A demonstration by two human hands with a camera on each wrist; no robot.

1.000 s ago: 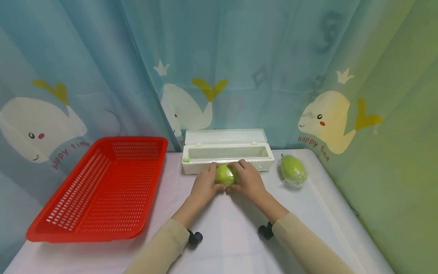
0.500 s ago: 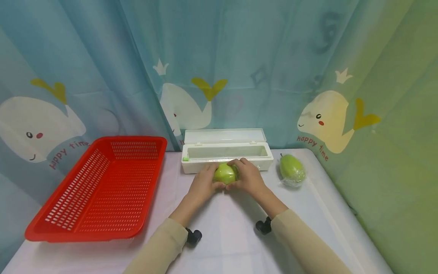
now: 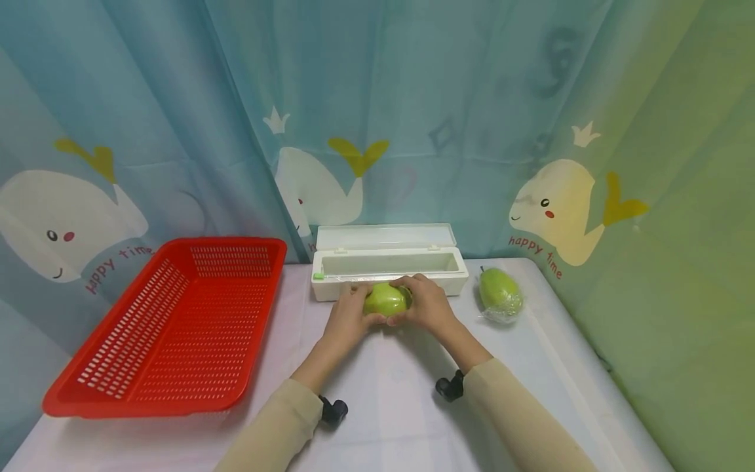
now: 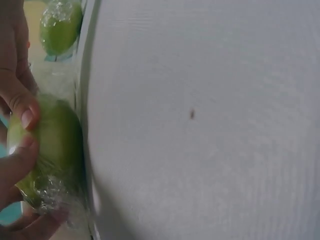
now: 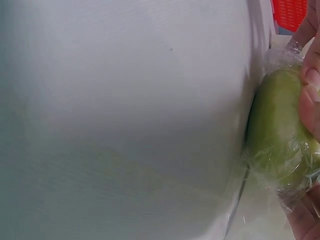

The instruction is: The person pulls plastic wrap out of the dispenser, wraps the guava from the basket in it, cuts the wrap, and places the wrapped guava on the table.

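A green pear in clear cling film is held between both hands, just in front of the white cling film box. My left hand grips its left end, and my right hand grips its right end, thumbs close together on the near side. Crinkled film gathers at both ends of the pear in the left wrist view. The right wrist view shows the same pear with loose film under the fingers. Behind it, the cling film box stands with its lid raised.
To the right of the box lies another film-wrapped green pear. A red perforated plastic basket sits on the left of the white-covered table. A blue curtain with printed whales hangs behind.
Both hands keep their grip on the pear while it turns slightly, showing more of its length between them. The box, basket and other pear stay put; the view shifts a little.
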